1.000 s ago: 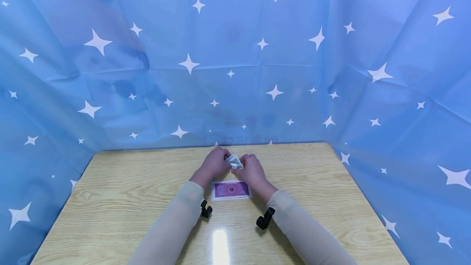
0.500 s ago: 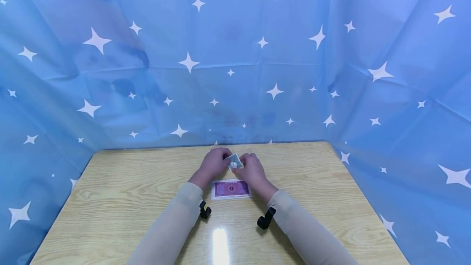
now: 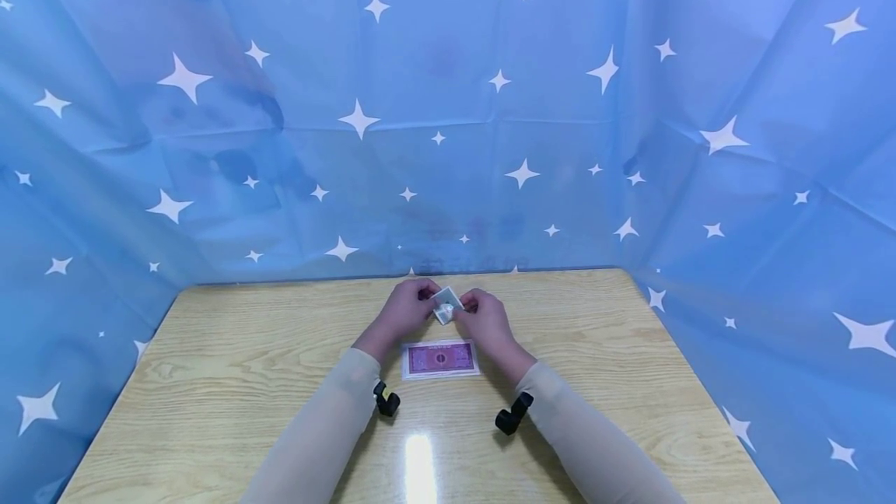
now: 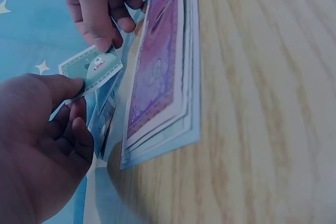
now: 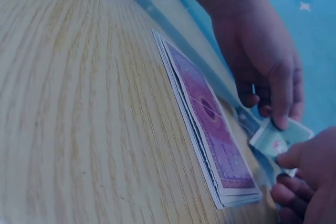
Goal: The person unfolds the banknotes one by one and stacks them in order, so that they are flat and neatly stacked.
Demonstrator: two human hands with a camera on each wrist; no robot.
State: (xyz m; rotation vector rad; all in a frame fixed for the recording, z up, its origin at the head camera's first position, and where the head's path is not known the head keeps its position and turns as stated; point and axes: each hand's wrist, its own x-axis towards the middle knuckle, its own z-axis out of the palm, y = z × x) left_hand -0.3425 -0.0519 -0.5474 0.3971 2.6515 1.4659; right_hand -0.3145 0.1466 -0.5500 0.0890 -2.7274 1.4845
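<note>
Over the far half of the table, both hands hold a small folded green paper [image 3: 446,303] by opposite sides. It has a patterned pale border and a white cartoon figure. My left hand [image 3: 408,306] pinches one corner between thumb and fingers; my right hand [image 3: 486,316] pinches the other side, thumb on the printed face in the left wrist view. Nearer me lies a stack of paper sheets [image 3: 440,359] with a purple and pink banknote-like print on top. In the left wrist view, a bluish printed piece [image 4: 106,119] shows below the held paper, partly hidden.
The wood-grain table [image 3: 245,395] carries a bright light reflection in front of the stack. A blue curtain [image 3: 448,99] with white stars hangs behind and at both sides. A black camera mount sits on each wrist, the right mount [image 3: 514,414] hanging inward.
The green paper has turned from a narrow folded shape to a flatter diamond, showing more of its face. My right hand has shifted slightly right and away from me. The stack stays put.
</note>
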